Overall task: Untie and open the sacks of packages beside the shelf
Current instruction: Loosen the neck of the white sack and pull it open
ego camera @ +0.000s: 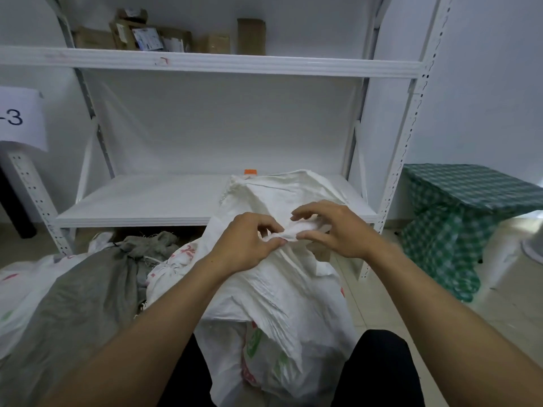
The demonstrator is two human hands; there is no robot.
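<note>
A white woven sack (282, 295) with red and green print stands between my knees in front of the white shelf (205, 201). Its neck is twisted into a knot (296, 230) near the top. My left hand (246, 245) pinches the left end of the knot. My right hand (332, 227) pinches the knot from the right with thumb and fingertips. A grey sack (76, 304) with a tied neck lies to the left. More white sacks (17, 292) lie beyond it, and another (173, 259) sits between the grey one and mine.
The lower shelf board is bare; the upper board (205, 61) carries several cardboard parcels (147, 36). A stool draped in green checked cloth (464, 218) stands to the right. A paper label reading "-3" (20, 118) hangs at the left. Tiled floor (396, 304) shows on the right.
</note>
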